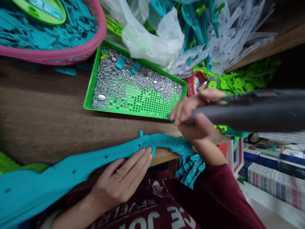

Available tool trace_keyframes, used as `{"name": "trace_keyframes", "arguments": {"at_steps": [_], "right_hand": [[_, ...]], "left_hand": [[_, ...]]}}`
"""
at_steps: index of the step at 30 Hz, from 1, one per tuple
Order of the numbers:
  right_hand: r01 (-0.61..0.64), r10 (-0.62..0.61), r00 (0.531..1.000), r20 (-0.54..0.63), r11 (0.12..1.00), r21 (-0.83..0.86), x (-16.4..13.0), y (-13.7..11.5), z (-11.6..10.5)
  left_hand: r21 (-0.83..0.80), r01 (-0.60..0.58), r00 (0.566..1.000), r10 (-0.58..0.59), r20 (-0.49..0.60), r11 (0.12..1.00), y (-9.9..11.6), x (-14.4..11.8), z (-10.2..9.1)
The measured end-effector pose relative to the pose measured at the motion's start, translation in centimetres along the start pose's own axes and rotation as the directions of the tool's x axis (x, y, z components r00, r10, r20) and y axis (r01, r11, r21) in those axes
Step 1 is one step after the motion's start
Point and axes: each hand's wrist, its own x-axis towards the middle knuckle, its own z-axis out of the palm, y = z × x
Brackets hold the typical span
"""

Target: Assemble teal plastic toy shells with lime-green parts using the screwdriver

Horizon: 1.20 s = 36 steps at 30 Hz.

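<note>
A long teal plastic toy gun body [92,162] lies across the near edge of the wooden table, with small dark holes along its side. My left hand [121,178] rests over its near edge, fingers straight and together, holding it; the thumb is hidden. In my right hand [193,114] is a dark electric screwdriver [252,111], its thick body pointing off to the right and its narrow end toward the tray. Motion blurs this hand, though its fingers are wrapped round the tool. Just beyond stands a green perforated tray [143,101] of small silvery screws [111,79].
A pink basket [101,28] of teal parts stands at the back left. Clear plastic parts [228,38] and a whitish bag [152,41] are piled behind the tray. A small red basket [190,87] and lime-green parts [247,79] lie to the right.
</note>
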Motion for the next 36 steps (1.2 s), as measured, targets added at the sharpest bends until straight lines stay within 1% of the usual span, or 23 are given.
{"name": "trace_keyframes", "arguments": {"at_steps": [3, 5, 7, 10, 12, 15, 16, 17, 18, 20, 21, 24, 25, 27, 28, 29, 31, 34, 36], "right_hand": [[0.151, -0.128, 0.981, -0.146, 0.975, 0.161, 2.0, 2.4, 1.2], [0.230, -0.189, 0.967, -0.171, 0.938, 0.259, 2.3, 3.5, 1.8], [0.258, -0.220, 0.963, -0.155, 0.920, 0.294, 2.1, 4.1, 1.9], [0.215, -0.183, 0.973, -0.138, 0.935, 0.281, 1.5, 4.6, 1.7], [0.190, -0.161, 0.979, -0.123, 0.938, 0.290, 1.2, 4.9, 1.7], [0.204, -0.174, 0.978, -0.115, 0.913, 0.354, 1.4, 5.3, 2.2], [0.198, -0.165, 0.979, -0.120, 0.911, 0.362, 1.5, 5.3, 2.4], [0.178, -0.142, 0.982, -0.125, 0.918, 0.353, 1.7, 5.0, 2.5], [0.151, -0.112, 0.984, -0.137, 0.932, 0.328, 1.9, 4.4, 2.5], [0.118, -0.066, 0.980, -0.190, 0.954, 0.275, 1.9, 2.5, 1.7], [0.144, -0.077, 0.967, -0.242, 0.951, 0.273, 1.6, 1.3, 1.0], [0.267, -0.144, 0.909, -0.391, 0.922, 0.279, -0.8, -2.7, -1.8], [0.276, -0.155, 0.900, -0.408, 0.926, 0.257, -1.9, -3.7, -2.8], [0.233, -0.149, 0.912, -0.383, 0.955, 0.183, -4.5, -4.8, -4.4], [0.210, -0.144, 0.921, -0.363, 0.966, 0.151, -5.8, -4.9, -5.0], [0.205, -0.146, 0.920, -0.364, 0.970, 0.129, -6.9, -4.6, -5.4], [0.210, -0.152, 0.904, -0.399, 0.972, 0.106, -8.6, -3.5, -5.8], [0.223, -0.163, 0.874, -0.457, 0.971, 0.081, -9.8, -1.5, -5.7], [0.236, -0.188, 0.873, -0.450, 0.970, 0.052, -10.1, -0.5, -5.5]], "left_hand": [[0.006, 0.008, 1.000, -0.008, 0.005, 1.000, 0.0, 0.2, -0.1], [-0.002, 0.007, 1.000, -0.007, 0.012, 1.000, 0.0, 0.2, -0.1], [-0.005, 0.005, 1.000, -0.005, 0.004, 1.000, -0.1, 0.2, 0.0], [0.001, -0.002, 1.000, 0.002, 0.019, 1.000, -0.1, 0.0, -0.1], [0.001, 0.009, 0.999, -0.009, 0.051, 1.000, 0.1, 0.0, -0.4], [-0.034, 0.102, 0.991, -0.098, 0.092, 0.994, 0.9, 1.0, -1.0], [-0.062, 0.110, 0.989, -0.103, 0.107, 0.992, 1.3, 1.6, -1.0], [-0.094, 0.086, 0.990, -0.074, 0.120, 0.992, 1.8, 2.3, -0.9], [-0.124, 0.035, 0.991, -0.019, 0.129, 0.992, 2.4, 3.0, -0.7], [-0.138, -0.065, 0.985, 0.086, 0.148, 0.988, 3.7, 4.4, 0.3], [-0.121, -0.078, 0.981, 0.098, 0.165, 0.990, 4.3, 4.8, 0.9], [-0.044, -0.029, 0.979, 0.037, 0.198, 0.999, 5.6, 5.3, 2.8], [-0.029, -0.026, 0.982, 0.031, 0.186, 0.999, 5.8, 5.2, 3.2], [-0.005, -0.055, 0.988, 0.055, 0.145, 0.998, 5.8, 4.9, 3.8], [0.009, -0.076, 0.988, 0.074, 0.133, 0.997, 5.7, 4.8, 3.9], [0.023, -0.098, 0.987, 0.094, 0.127, 0.995, 5.5, 4.8, 4.0], [0.048, -0.130, 0.983, 0.123, 0.138, 0.990, 5.2, 5.0, 4.1], [0.073, -0.129, 0.984, 0.119, 0.132, 0.989, 5.2, 5.5, 4.4], [0.079, -0.124, 0.987, 0.114, 0.115, 0.989, 5.4, 5.8, 4.6]]}}
